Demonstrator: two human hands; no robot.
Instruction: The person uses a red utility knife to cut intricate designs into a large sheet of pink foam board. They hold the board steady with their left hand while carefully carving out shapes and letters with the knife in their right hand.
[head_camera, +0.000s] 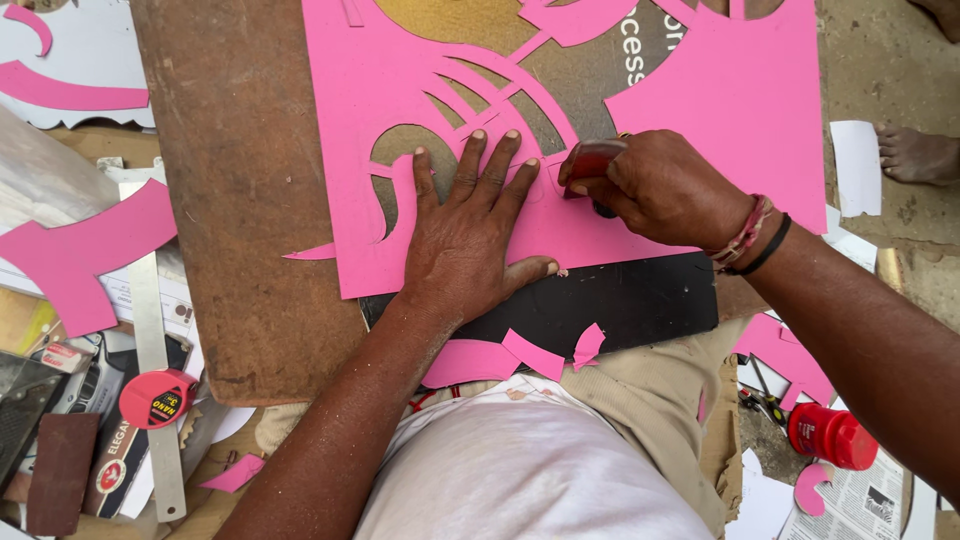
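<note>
A large pink sheet (720, 100) with curved shapes cut out of it lies on a brown board (230, 200). My left hand (465, 235) presses flat on the sheet, fingers spread, near its lower edge. Just to its right, my right hand (660, 185) is closed around a dark red cutting knife (590, 160), whose tip meets the pink sheet close to my left fingertips. A black mat (620, 300) shows under the sheet's lower edge. Small pink offcuts (530, 355) lie on my lap.
At left lie a steel ruler (150, 330), a red tape measure (155, 398), pink scraps (75, 255) and small boxes. A red bottle cap (830, 435) and newspaper (860, 505) sit at right. Another person's bare foot (920, 155) rests on the floor at upper right.
</note>
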